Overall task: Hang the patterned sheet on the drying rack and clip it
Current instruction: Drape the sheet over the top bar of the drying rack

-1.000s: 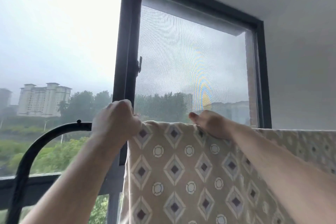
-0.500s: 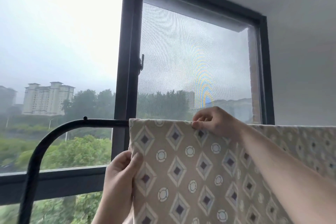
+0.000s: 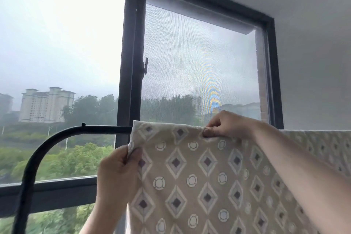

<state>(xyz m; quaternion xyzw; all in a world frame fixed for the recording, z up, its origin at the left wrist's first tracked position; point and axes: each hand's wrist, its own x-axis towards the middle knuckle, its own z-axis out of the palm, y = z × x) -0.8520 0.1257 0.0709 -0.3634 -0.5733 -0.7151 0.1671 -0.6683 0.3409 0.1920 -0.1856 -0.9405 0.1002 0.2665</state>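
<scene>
Rack: we saw one black rack (image 3: 47,148), its tube curving up from the lower left into a level top bar in front of the window.
Load on rack: one beige sheet (image 3: 199,176) with diamonds and rings hung over that top bar. It draped down toward us and ran off to the right, and its left edge stopped on the bar, leaving the curve bare.
Left grip: our left grip (image 3: 118,173) was clamped on the sheet's left edge just below the bar, with the cloth pinched between thumb and fingers.
Right grip: our right grip (image 3: 228,125) was clamped on the sheet's top fold at the bar, thumb in front and fingers curled over. It sat higher than the left grip and to its right.
Sheet to grips: the sheet's upper left corner lay between the two grips, and the cloth touched both.
Count: one sheet, one rack, two grips.
Window: a dark frame (image 3: 131,62) carried one handle (image 3: 145,67), with a mesh screen (image 3: 199,62) on the right pane. Outside we saw trees and a pale tower block (image 3: 45,104).
</scene>
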